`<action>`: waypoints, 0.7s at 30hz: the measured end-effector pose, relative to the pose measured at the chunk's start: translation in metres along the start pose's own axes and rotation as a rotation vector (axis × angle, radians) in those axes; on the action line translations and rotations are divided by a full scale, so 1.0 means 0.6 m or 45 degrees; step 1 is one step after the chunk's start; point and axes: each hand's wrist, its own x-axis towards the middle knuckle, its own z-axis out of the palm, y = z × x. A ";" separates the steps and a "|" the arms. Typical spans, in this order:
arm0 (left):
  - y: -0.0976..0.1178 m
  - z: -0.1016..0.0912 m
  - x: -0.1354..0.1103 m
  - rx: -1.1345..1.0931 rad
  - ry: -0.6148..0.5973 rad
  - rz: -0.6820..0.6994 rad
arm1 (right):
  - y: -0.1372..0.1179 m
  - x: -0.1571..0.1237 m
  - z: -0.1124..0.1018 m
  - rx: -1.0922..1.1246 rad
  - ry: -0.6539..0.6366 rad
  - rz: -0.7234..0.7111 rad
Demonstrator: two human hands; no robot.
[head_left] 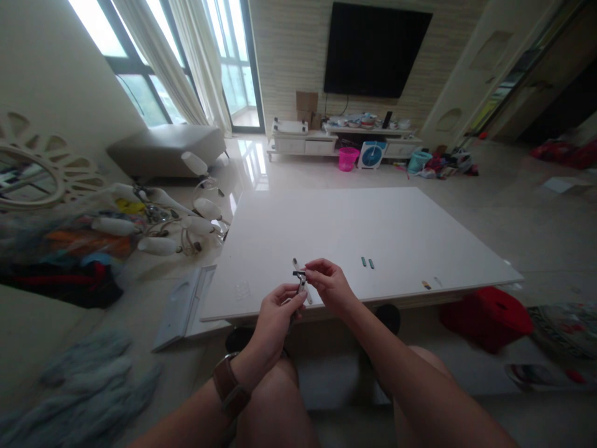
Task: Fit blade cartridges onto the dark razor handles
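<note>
My left hand point(280, 303) is closed around a small silver metal tool point(301, 284), whose lower end is hidden in the fingers. Across the top of the tool sits a short dark bar point(298, 273). The fingertips of my right hand point(328, 281) pinch the right end of this bar. Both hands are just above the front edge of the white table point(345, 224). Behind the fingers a thin pale stick with a dark tip point(295, 262) lies slantwise, partly covered. Two small dark green pieces point(367, 263) lie side by side, right of my right hand.
A clear plastic piece point(243, 290) lies on the table at the left, and a small black-and-yellow piece point(426, 285) near the right front edge. Lamp arms with white shades point(158, 246) crowd the floor at the left. A red-covered stool point(492, 318) stands at the right.
</note>
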 end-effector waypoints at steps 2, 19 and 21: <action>0.001 0.000 0.000 0.014 0.018 -0.002 | 0.006 0.002 -0.004 -0.046 0.001 -0.037; 0.001 0.002 -0.003 -0.033 -0.017 -0.026 | 0.001 0.004 0.004 0.067 0.022 -0.016; 0.001 0.003 -0.003 -0.043 -0.015 -0.028 | -0.001 0.002 0.006 0.076 0.015 -0.005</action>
